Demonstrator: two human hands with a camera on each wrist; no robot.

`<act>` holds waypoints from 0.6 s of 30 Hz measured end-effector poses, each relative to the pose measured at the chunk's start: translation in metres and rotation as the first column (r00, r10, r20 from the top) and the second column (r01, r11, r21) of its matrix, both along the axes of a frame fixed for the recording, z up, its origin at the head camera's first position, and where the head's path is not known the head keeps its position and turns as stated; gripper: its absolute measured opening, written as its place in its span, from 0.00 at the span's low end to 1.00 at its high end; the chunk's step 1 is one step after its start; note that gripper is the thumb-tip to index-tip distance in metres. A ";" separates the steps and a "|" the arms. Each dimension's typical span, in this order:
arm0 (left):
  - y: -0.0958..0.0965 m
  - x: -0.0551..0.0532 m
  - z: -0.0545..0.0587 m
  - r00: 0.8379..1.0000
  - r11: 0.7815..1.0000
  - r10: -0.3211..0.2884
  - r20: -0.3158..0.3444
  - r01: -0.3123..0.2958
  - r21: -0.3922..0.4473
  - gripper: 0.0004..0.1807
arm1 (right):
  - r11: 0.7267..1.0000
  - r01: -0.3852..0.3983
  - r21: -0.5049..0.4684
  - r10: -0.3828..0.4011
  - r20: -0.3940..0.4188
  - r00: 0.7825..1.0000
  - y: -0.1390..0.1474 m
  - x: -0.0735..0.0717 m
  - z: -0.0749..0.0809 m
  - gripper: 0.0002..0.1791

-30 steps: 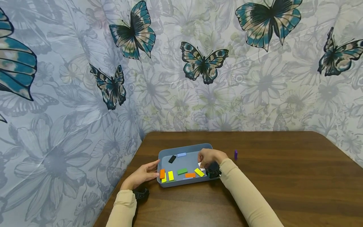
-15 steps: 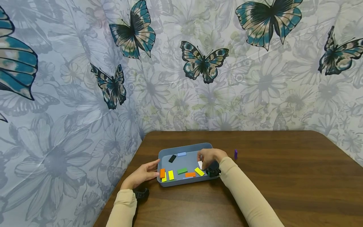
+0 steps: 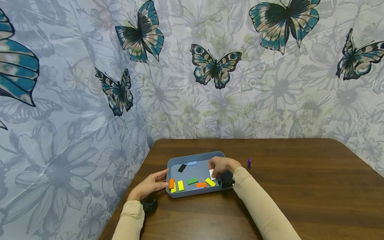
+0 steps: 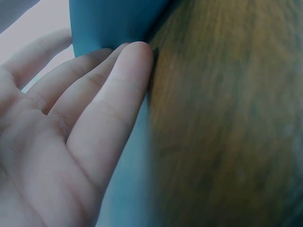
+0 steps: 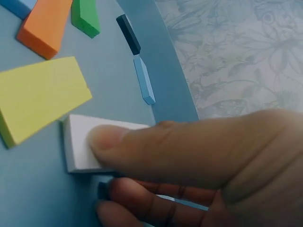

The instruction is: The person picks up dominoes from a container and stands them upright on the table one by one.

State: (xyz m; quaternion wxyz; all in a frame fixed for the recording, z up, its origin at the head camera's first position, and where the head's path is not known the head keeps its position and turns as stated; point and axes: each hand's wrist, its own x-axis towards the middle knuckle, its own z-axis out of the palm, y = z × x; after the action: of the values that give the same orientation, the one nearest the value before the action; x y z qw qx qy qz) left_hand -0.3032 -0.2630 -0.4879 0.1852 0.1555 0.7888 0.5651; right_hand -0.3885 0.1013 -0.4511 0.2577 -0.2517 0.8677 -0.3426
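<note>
The blue-grey tray (image 3: pixel 196 155) lies on the table, with loose coloured blocks in it. At its right end my right hand (image 3: pixel 222 166) reaches inside and grips a white block (image 5: pixel 80 146). The right wrist view has the thumb across that block's broad face and the other fingers curled beneath; a small dark piece (image 5: pixel 103 189) shows by the fingertips. Close to the white block lies a yellow block (image 5: pixel 42 97). My left hand (image 3: pixel 149 186) touches the tray's left side with fingers fairly straight. In the left wrist view its fingertips rest against the blue wall (image 4: pixel 111 23).
Also in the tray are a black block (image 3: pixel 182 168), a light blue block (image 3: pixel 192 163), a green block (image 3: pixel 193 181), orange blocks (image 3: pixel 201 185) and more yellow ones (image 3: pixel 180 185). A purple block (image 3: pixel 249 163) stands on the table (image 3: pixel 300 186) beyond the tray's right end. Patterned fabric hangs behind.
The white block has shifted and turned slightly under my right hand, and more of it shows. My left hand and the tray stay where they were.
</note>
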 end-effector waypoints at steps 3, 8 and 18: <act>0.000 0.000 0.000 1.000 1.000 0.003 0.004 -0.003 -0.003 0.44 | 0.998 -0.006 -0.055 0.007 0.016 1.000 0.001 -0.002 -0.001 0.11; 0.000 -0.002 -0.002 1.000 1.000 0.004 0.010 -0.004 0.002 0.45 | 0.994 -0.031 -0.102 0.035 0.037 0.999 0.004 -0.005 -0.002 0.10; -0.002 -0.002 -0.001 1.000 1.000 -0.005 0.000 0.005 0.005 0.45 | 0.992 -0.060 -0.114 0.062 0.011 0.998 0.007 -0.010 0.002 0.08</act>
State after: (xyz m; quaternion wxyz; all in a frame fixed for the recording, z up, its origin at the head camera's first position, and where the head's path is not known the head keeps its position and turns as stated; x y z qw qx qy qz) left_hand -0.3056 -0.2648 -0.4886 0.1863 0.1579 0.7869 0.5667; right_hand -0.3984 0.1079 -0.4491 0.2595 -0.2899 0.8367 -0.3854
